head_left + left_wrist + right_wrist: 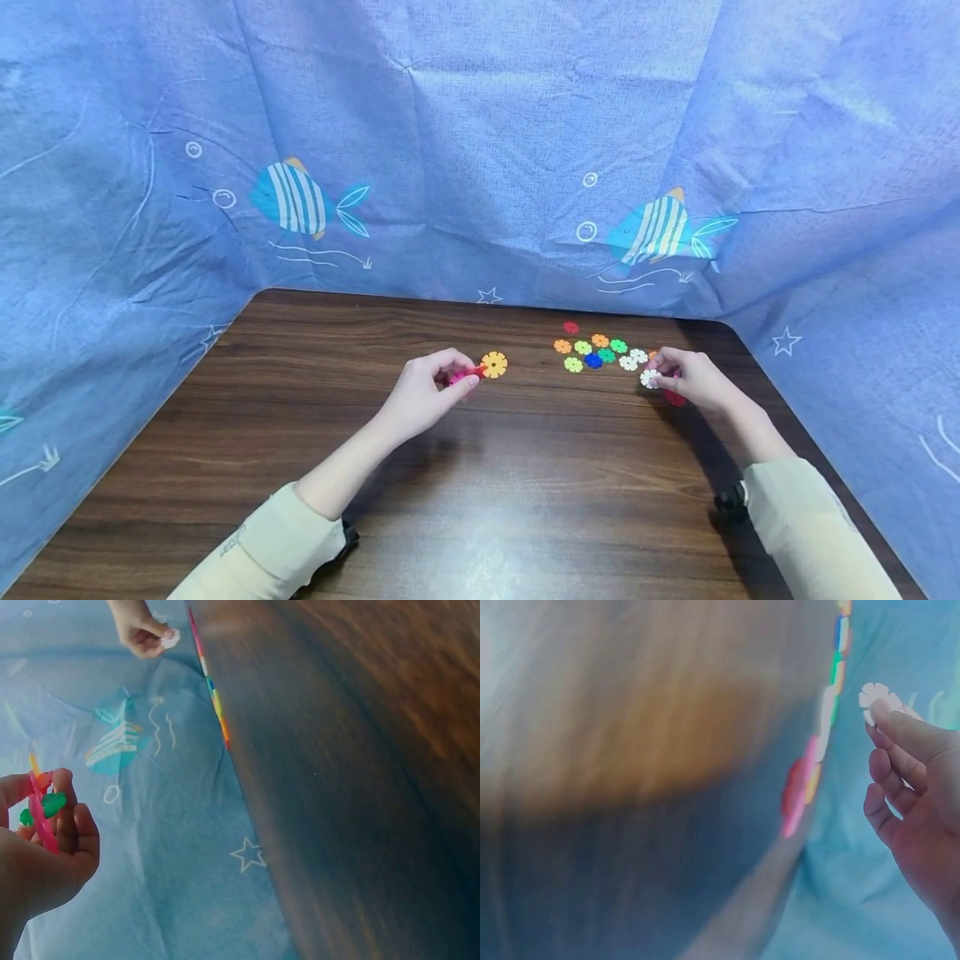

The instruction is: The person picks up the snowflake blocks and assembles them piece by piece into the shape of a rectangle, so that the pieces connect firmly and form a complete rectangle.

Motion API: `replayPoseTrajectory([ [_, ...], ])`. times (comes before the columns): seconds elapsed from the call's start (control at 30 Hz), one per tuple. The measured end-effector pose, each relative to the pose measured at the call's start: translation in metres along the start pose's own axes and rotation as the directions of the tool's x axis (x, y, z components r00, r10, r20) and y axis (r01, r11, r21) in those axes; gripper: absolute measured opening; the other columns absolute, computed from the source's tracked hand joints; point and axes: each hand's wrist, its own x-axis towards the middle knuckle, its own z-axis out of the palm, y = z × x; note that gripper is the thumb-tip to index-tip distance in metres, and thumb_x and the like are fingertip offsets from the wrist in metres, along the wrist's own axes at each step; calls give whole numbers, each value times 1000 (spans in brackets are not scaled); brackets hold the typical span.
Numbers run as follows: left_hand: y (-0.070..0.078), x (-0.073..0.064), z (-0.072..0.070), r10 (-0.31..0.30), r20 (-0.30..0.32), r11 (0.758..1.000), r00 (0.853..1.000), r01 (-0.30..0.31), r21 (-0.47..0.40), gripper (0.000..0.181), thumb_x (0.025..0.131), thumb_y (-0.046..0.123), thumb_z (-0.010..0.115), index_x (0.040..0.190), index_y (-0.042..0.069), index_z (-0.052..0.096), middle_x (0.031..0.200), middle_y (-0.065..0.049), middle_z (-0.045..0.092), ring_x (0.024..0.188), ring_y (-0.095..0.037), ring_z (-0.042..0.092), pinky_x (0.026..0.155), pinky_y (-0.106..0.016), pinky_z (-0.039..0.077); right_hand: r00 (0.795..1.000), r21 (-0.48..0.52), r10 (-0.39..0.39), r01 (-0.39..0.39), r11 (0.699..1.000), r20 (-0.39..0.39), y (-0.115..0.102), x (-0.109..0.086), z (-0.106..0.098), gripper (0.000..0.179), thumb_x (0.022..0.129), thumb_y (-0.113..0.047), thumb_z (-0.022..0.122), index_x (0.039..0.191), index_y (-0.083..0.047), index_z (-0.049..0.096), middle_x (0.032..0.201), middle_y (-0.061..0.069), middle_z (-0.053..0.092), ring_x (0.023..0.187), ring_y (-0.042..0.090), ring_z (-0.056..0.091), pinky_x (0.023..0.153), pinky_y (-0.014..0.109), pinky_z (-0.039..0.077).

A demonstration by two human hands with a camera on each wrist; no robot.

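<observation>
My left hand (429, 392) grips a small cluster of joined snowflake discs above the table. Its orange disc (493, 364) sticks out past the fingertips, and a pink disc (39, 814) and a green disc (52, 805) show in the left wrist view, with a red one partly covered by the fingers. At the right, my right hand (693, 379) pinches a white snowflake disc (649, 379) between thumb and fingers, raised off the table in the right wrist view. Beneath that hand lie red and pink discs (675, 399), partly hidden by it.
Several loose snowflake discs lie on the dark wooden table (480, 467) toward the back right, among them a blue disc (593, 360), a red disc (571, 327) and a green disc (618, 345). A blue fish-print cloth (480, 150) hangs around the table's back and sides.
</observation>
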Motion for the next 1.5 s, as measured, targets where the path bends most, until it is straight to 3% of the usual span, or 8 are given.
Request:
replayPoseTrajectory([
  [0.2, -2, 1, 1, -8, 0, 1000, 1000, 8, 18, 5, 87, 16, 68, 89, 11, 67, 66, 6, 60, 59, -10, 54, 53, -22, 42, 995, -32, -31, 28, 999, -94, -23, 7, -11, 16, 78, -8, 75, 86, -10, 62, 73, -2, 66, 61, 2, 54, 58, 22, 44],
  [0.57, -1, 2, 3, -15, 2, 1000, 1000, 15, 23, 4, 86, 15, 69, 89, 13, 67, 66, 5, 60, 59, -10, 53, 52, -22, 42, 974, 15, -56, 61, 998, -220, -68, 15, -26, 15, 82, -17, 74, 91, -13, 63, 71, -2, 63, 55, 7, 52, 52, 20, 40],
  [0.83, -1, 3, 4, -24, 6, 1000, 1000, 24, -9, 5, 86, 14, 68, 91, 15, 67, 67, 4, 59, 59, -11, 52, 53, -22, 43, 960, 127, -49, 87, 988, -277, -106, 19, -28, 15, 83, -14, 73, 95, -10, 65, 75, 3, 67, 62, 3, 58, 54, 16, 44],
  [1.0, 2, 3, 4, -29, 10, 999, 1000, 30, -27, 5, 87, 13, 68, 91, 15, 67, 67, 3, 60, 59, -13, 53, 52, -23, 43, 952, 203, -30, 96, 974, -303, -147, 17, -34, 14, 83, -5, 71, 95, -2, 64, 75, 11, 66, 61, 6, 60, 53, 17, 45],
  [1.17, 5, 4, 5, -43, 11, 999, 999, 43, -33, 4, 87, 15, 69, 91, 15, 67, 68, 3, 62, 61, -13, 55, 53, -23, 44, 946, 336, -22, 137, 932, -324, -175, 17, -34, 14, 83, 1, 69, 95, 3, 62, 76, 21, 67, 61, 7, 63, 53, 19, 50],
  [1.5, 6, 8, 10, -22, 11, 999, 1000, 22, -25, 5, 86, 13, 68, 91, 15, 68, 69, 4, 63, 62, -11, 57, 54, -23, 45, 941, 519, -102, 266, 813, -322, -185, 26, -5, 14, 83, 2, 68, 95, 2, 61, 77, 19, 68, 61, 11, 66, 54, 25, 53],
])
